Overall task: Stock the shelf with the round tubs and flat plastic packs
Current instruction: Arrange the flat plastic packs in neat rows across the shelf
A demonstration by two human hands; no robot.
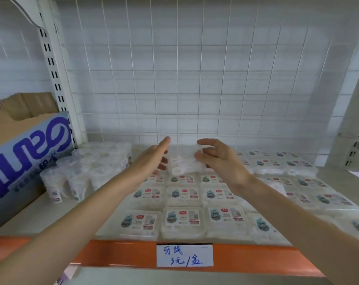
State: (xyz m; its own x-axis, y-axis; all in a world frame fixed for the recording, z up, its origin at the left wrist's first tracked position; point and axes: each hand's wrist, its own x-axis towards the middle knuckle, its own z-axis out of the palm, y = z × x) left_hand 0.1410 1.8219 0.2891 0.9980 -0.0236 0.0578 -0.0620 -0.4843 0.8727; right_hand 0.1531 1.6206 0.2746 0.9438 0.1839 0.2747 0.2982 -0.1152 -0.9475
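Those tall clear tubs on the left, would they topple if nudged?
Probably fairly easily: the tubs stand upright and look taller than wide. They seem to be thin clear plastic, so likely light. Tipped onto their round sides, they might roll.

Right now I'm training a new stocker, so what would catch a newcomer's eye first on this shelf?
Mid-shelf, the right hand pinches a clear plastic pack while the left hand is open beside it. Below them, rows of labelled flat packs cover the shelf, with round tubs clustered at the left beside a blue carton. A handwritten price label sits on the orange front edge.
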